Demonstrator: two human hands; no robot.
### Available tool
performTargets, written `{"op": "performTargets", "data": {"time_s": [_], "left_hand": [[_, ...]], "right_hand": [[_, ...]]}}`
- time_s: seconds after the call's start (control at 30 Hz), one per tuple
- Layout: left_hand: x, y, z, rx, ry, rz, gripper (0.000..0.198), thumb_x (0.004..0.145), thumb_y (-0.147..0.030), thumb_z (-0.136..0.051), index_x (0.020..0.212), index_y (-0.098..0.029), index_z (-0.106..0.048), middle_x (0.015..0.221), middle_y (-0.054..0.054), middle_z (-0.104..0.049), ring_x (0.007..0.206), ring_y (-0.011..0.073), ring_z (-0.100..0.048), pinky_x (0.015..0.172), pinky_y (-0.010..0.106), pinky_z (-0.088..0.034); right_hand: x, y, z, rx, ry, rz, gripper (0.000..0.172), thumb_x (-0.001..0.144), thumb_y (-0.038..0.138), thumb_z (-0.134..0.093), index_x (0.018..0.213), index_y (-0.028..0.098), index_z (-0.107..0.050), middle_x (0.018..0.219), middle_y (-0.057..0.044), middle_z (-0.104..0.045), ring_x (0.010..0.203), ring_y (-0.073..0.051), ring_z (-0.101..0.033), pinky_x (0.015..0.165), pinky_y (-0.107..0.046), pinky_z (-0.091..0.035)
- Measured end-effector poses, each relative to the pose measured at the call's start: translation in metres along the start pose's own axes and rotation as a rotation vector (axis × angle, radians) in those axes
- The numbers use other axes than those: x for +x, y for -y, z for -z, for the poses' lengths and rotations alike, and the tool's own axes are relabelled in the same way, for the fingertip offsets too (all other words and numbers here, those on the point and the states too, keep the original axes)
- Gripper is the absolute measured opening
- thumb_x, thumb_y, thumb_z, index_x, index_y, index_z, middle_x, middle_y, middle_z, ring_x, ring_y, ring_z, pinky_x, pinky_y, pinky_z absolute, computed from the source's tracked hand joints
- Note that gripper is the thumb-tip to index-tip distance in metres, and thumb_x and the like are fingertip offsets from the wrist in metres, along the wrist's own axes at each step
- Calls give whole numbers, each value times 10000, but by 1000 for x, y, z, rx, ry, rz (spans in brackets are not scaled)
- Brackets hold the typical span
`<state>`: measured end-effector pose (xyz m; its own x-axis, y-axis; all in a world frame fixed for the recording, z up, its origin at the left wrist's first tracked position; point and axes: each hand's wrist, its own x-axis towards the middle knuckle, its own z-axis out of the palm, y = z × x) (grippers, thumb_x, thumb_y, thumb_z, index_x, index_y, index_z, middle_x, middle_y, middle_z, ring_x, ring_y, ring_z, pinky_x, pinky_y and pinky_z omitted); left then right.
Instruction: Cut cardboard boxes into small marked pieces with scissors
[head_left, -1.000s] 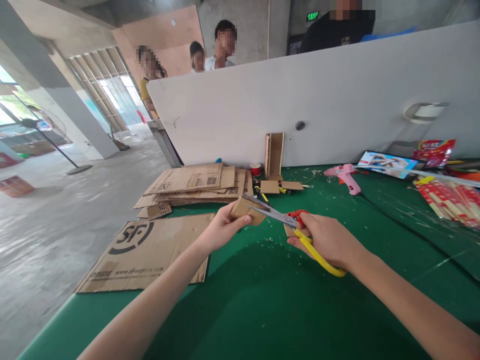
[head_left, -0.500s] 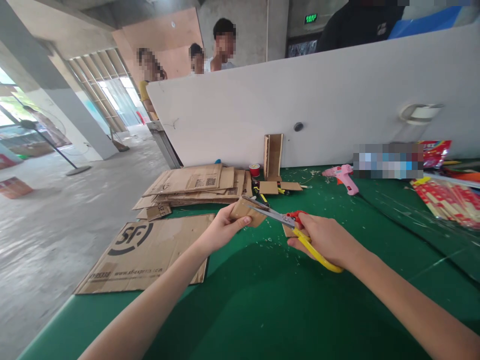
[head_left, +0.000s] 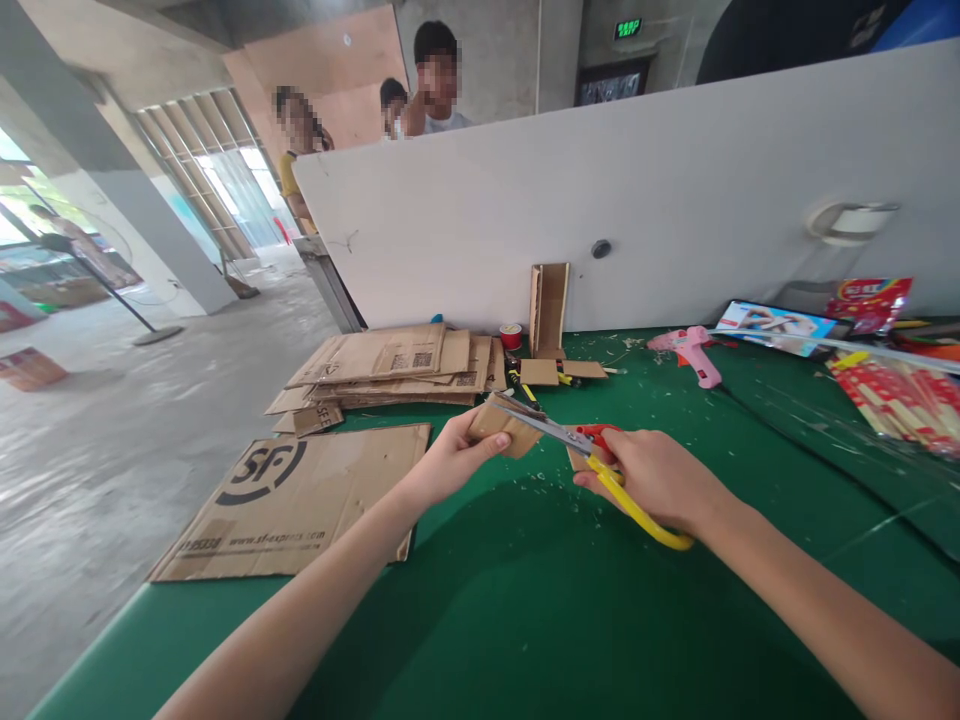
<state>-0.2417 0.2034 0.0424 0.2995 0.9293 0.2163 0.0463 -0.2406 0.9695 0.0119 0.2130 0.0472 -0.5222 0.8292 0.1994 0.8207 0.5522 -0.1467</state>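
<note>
Pinching a small cardboard piece [head_left: 517, 434] in the left hand's [head_left: 465, 447] grip above the green table [head_left: 540, 600] while clasping scissors [head_left: 579, 440] in the right hand [head_left: 649, 475], to its right, angling the blades [head_left: 553, 428] leftward along its upper edge toward the left hand.

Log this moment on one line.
left hand: holds small brown cardboard piece; right hand: holds red-and-yellow-handled metal scissors, blades at cardboard; green table: pink plastic glue gun

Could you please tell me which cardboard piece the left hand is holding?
The small piece at the scissors' blades; the SF-printed sheet and stacked pieces lie on the green table.
</note>
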Motion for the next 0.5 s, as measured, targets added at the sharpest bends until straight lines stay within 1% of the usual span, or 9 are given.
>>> {"op": "performTargets", "data": {"time_s": [0.17,0.3,0.37,0.43,0.5], "left_hand": [[0,1,0,2,-22,19,424,775,-407,-669,1105,-149,-608,997,74,-665,865,178,-604,753,275,-485],[0,-1,-1,28,-4,23,435,772,-421,-664,1102,-144,-601,936,61,-653,825,169,-591,733,277,-484],[0,-1,-2,33,12,18,416,773,-424,-660,1070,-138,-605,910,55,-637,813,166,-579,728,281,-484],[-1,-2,-3,46,19,21,384,776,-428,-653,1015,-130,-610,880,48,-618,791,160,-564,715,278,-479],[-1,-3,-4,67,16,32,369,777,-435,-648,976,-126,-610,849,41,-602,762,151,-545,689,265,-469]], "right_hand": [[0,-1,-3,0,0,5,363,850,534,-469,664,226,-420,605,-48,-616,530,-208,-596,465,-283,-321],[-3,4,-1,65,36,17,349,854,559,-448,802,214,-461,772,-68,-655,615,-217,-622,483,-288,-361],[-4,7,0,103,68,9,361,856,574,-437,833,214,-458,827,-75,-660,657,-223,-631,495,-291,-382],[-4,9,1,105,86,-27,359,862,571,-425,796,219,-446,789,-70,-660,640,-224,-627,496,-296,-385],[-3,9,0,83,72,-41,357,861,562,-433,746,225,-433,726,-63,-655,614,-227,-623,498,-300,-378]]}}
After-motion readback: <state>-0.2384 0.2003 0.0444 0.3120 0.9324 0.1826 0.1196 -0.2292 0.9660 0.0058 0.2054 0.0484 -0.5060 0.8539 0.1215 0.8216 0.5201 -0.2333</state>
